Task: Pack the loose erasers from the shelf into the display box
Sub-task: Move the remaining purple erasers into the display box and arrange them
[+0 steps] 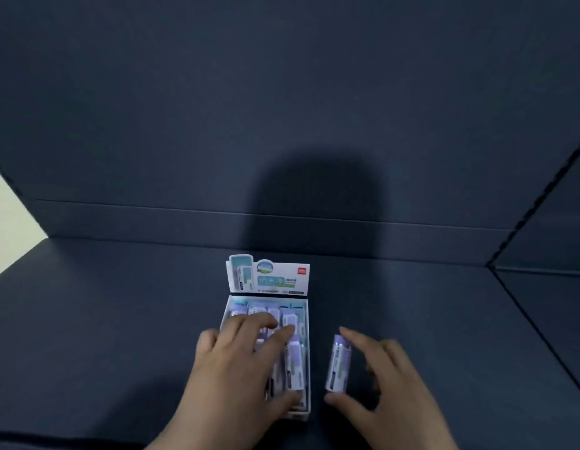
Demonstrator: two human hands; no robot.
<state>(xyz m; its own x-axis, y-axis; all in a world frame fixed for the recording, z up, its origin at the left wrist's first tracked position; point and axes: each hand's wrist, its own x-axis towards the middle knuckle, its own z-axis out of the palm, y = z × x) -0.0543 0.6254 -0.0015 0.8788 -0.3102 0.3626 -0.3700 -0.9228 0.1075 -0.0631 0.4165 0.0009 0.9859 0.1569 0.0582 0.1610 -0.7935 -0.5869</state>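
Purple-sleeved, likely light and stiff, the loose eraser (338, 363) sits pinched end-to-end in my right hand (384, 381), left hand (240, 355) flat across the display box (270, 280).

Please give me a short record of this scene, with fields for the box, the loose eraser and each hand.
box: open on the shelf, lid flap upright, erasers inside
loose eraser: right of the box, apart from it
left hand: fingers lie on the erasers in the box
right hand: pinches the loose eraser by its ends
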